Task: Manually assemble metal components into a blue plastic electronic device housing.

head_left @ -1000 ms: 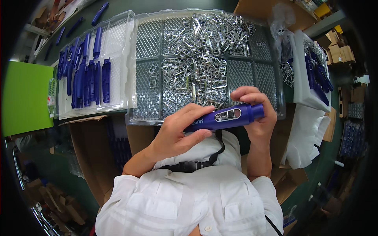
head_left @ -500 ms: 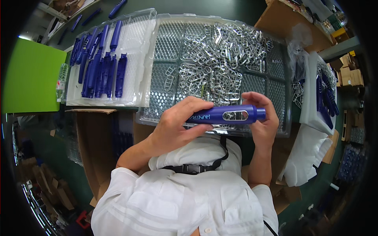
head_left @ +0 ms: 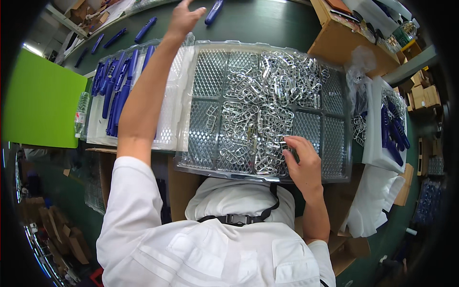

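My left hand (head_left: 185, 20) is stretched far forward over the green table, its fingers apart and nothing in them; the fingertips are cut off by the upper edge. Just right of it lies a blue tubular plastic handle (head_left: 214, 12) with an oval metal-lined window. My right hand (head_left: 304, 165) is at the near right of the pile of shiny metal links (head_left: 277, 86), thumb and fingers apart, fingertips touching the links. These oblong, ladder-like links fill the middle of a clear compartmented tray (head_left: 205, 64).
On the left, a white tray (head_left: 167, 129) holds several blue plastic shells (head_left: 114, 86), partly hidden by my left arm. Several blue handles (head_left: 145, 29) lie beyond it. A bottle (head_left: 81, 115) stands beside a green panel (head_left: 40, 98). At right are a foam box (head_left: 370, 148) and a cardboard box (head_left: 330, 36).
The blue handle has left my hands; one now lies on the far table beside my left hand, which has reached forward. My right hand has moved down to the links.
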### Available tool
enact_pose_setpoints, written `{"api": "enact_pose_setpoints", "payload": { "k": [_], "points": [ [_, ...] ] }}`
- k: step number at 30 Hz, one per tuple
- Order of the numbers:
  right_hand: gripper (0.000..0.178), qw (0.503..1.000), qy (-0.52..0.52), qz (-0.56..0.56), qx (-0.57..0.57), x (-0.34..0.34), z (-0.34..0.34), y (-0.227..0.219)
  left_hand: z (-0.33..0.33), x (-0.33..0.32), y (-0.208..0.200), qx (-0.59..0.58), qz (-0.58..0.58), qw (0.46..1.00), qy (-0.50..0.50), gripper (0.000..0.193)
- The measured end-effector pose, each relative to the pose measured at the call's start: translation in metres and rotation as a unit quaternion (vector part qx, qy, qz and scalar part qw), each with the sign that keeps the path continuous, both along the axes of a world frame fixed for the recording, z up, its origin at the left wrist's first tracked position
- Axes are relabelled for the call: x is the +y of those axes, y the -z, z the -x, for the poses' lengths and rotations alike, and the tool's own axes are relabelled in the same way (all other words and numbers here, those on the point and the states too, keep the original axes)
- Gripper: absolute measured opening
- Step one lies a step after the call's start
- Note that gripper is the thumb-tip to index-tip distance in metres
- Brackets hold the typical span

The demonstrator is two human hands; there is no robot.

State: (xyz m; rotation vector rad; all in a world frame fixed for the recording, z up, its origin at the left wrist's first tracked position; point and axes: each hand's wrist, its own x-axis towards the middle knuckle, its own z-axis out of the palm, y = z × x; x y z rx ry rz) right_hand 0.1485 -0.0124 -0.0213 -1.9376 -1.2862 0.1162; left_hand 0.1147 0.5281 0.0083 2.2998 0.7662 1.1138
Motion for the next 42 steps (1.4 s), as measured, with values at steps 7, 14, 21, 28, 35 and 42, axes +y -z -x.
{"api": "enact_pose_setpoints", "payload": {
  "k": [7,14,21,28,35,42],
  "points": [
    [0.024,0.989,0.045,0.040,-0.132,0.005,-0.016,0.003,0.167,-0.187,-0.052,-0.161,0.083,0.982,0.046,0.039],
    [0.035,0.941,-0.018,0.156,-0.298,0.044,-0.032,0.003,0.409,-0.280,0.079,-0.278,0.155,0.891,-0.322,0.024],
    [0.040,0.945,-0.060,0.194,-0.256,0.056,-0.031,0.015,0.593,-0.339,0.311,-0.134,0.333,0.773,-0.522,0.021],
    [0.054,0.958,-0.041,0.229,-0.167,0.050,-0.016,0.017,0.564,-0.273,0.407,0.183,0.300,0.833,-0.428,0.031],
    [0.031,0.974,0.000,0.205,0.099,0.059,-0.010,-0.006,0.653,-0.170,0.528,0.555,0.137,0.734,-0.366,0.051],
    [0.016,0.945,0.102,0.146,0.275,0.024,-0.006,-0.021,0.623,-0.136,0.528,0.520,0.112,0.755,-0.382,0.055]
  ]
}}
